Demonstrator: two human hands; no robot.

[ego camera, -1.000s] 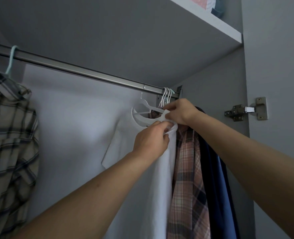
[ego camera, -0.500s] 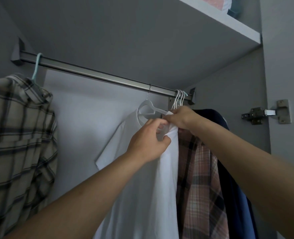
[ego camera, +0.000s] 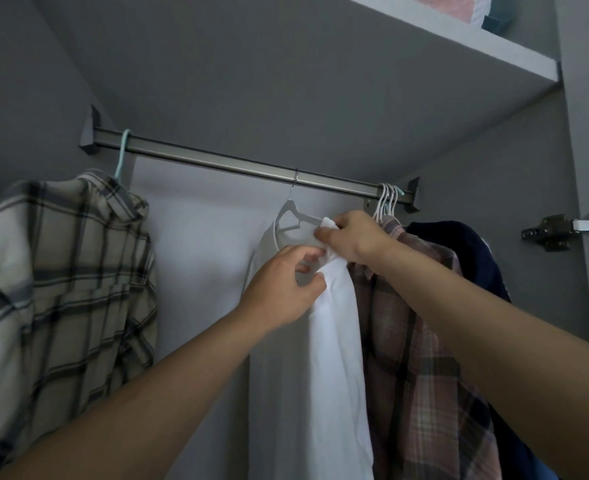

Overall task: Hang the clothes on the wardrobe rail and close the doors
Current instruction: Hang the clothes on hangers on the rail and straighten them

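Hands met at the white shirt (ego camera: 334,358) on its hanger (ego camera: 291,216) (hooked on the rail (ego camera: 217,161)): right hand (ego camera: 353,239) pinched the shoulder up high, left hand (ego camera: 281,289) pinched just below.

The wardrobe interior has grey side walls (ego camera: 33,98) and a paler back panel (ego camera: 199,254). A grey shelf (ego camera: 442,39) runs above, and 1 metal door hinge (ego camera: 551,233) sits at right. The light is dim.

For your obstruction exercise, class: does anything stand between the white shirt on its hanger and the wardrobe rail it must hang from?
Nothing visible does. The white hanger already hooks over the rail, carrying the white shirt. Both the left hand and right hand pinch its shoulder fabric. The pink plaid shirt hangs close beside it.
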